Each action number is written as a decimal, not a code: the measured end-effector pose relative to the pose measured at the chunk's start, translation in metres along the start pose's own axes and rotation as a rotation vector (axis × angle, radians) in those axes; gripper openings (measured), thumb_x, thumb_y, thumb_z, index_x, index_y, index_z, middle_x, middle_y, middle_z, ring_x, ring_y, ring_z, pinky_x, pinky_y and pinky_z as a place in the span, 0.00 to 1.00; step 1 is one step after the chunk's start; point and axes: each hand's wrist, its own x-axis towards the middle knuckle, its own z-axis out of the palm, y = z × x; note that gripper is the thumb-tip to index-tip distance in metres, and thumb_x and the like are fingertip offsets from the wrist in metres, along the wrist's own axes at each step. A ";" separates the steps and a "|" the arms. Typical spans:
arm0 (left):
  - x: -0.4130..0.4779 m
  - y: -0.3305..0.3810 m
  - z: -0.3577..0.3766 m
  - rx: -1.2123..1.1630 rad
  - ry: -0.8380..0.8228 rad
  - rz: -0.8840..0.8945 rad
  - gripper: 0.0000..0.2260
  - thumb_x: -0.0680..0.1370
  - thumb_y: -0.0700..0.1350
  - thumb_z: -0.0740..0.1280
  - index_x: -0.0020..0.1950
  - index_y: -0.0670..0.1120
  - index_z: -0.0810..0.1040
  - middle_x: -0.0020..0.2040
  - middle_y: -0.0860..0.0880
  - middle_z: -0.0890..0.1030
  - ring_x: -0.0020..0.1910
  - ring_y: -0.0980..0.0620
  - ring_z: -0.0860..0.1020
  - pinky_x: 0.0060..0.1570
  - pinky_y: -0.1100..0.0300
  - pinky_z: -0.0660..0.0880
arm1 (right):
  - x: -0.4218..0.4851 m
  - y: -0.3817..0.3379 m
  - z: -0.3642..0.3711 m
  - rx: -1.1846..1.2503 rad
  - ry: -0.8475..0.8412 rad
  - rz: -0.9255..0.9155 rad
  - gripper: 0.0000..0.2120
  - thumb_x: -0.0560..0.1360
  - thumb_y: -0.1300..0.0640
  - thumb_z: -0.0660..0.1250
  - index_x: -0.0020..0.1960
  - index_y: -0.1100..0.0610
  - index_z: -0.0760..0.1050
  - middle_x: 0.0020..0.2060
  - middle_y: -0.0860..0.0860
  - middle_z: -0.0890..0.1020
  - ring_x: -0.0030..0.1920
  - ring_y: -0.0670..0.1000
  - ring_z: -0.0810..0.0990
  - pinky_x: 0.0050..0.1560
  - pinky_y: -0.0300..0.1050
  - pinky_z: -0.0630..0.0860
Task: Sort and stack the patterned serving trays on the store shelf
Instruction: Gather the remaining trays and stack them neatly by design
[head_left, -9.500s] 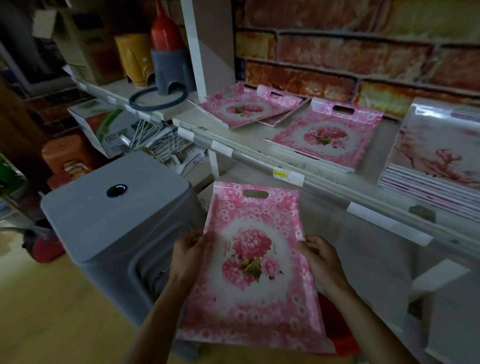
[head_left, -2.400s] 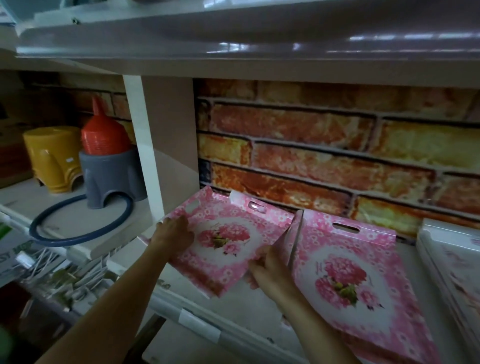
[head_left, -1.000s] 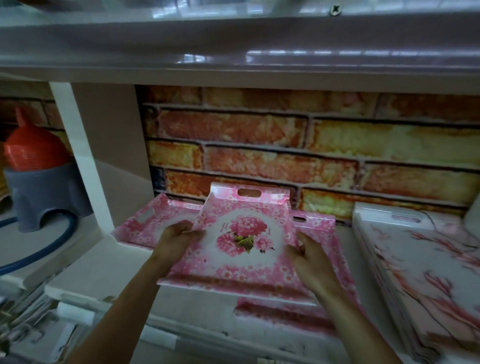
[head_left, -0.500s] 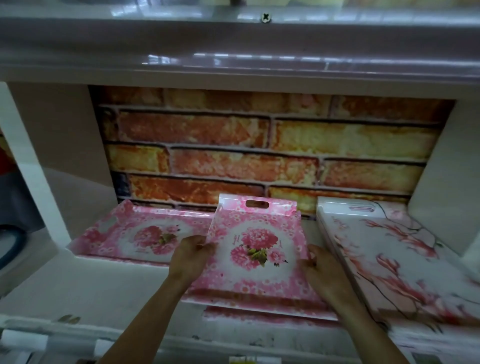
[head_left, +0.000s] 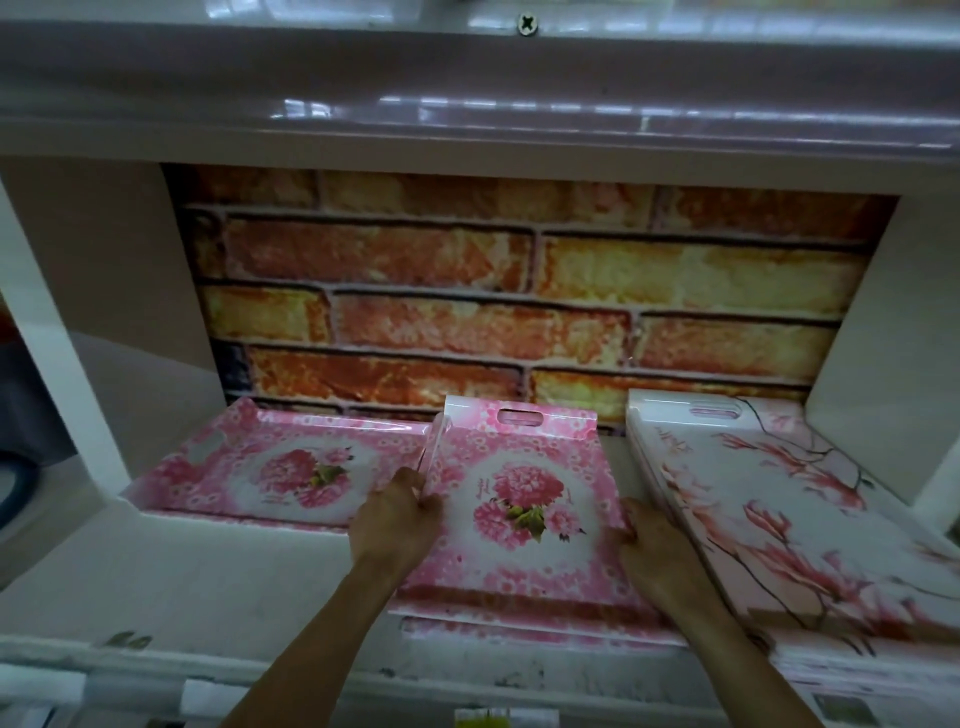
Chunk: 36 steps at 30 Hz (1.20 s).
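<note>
Left hand (head_left: 397, 519) pinches the left rim of the pink peony tray (head_left: 519, 499), thumb on top. Right hand (head_left: 649, 551) grips its right rim, fingers curled at the edge. Tray lies mid-shelf (head_left: 208, 571), handle slot at the far end, on top of a second pink tray (head_left: 519, 631) whose near edge shows beneath. Matching tray (head_left: 280, 467) lies flat to the left. Blossom-print stack (head_left: 779, 509) just beside on the right.

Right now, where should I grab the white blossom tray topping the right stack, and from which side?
Probably its handle slot at the far end, reaching from the front over the white blossom tray. It lies flat on its stack, leaving little rim to hook, and the right hand, holding the pink flower tray, crowds its left edge.
</note>
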 end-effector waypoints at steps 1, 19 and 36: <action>-0.001 0.001 0.000 0.015 0.005 0.004 0.08 0.78 0.51 0.62 0.53 0.48 0.74 0.46 0.45 0.81 0.47 0.42 0.80 0.43 0.55 0.74 | 0.000 0.000 0.000 -0.005 -0.005 0.008 0.10 0.79 0.58 0.60 0.59 0.54 0.74 0.52 0.52 0.81 0.47 0.53 0.80 0.50 0.43 0.75; -0.002 -0.005 0.008 0.439 0.070 0.186 0.16 0.79 0.55 0.56 0.63 0.52 0.74 0.50 0.47 0.83 0.50 0.46 0.82 0.49 0.53 0.79 | 0.009 0.009 0.006 -0.179 -0.008 -0.070 0.15 0.78 0.55 0.61 0.63 0.53 0.75 0.54 0.52 0.83 0.51 0.52 0.82 0.56 0.47 0.79; -0.010 -0.004 0.011 0.531 0.050 0.253 0.16 0.81 0.52 0.55 0.64 0.52 0.74 0.50 0.49 0.83 0.49 0.48 0.82 0.47 0.55 0.78 | 0.011 0.012 0.009 -0.297 -0.052 0.012 0.20 0.79 0.57 0.60 0.70 0.57 0.65 0.68 0.60 0.69 0.65 0.59 0.74 0.65 0.48 0.71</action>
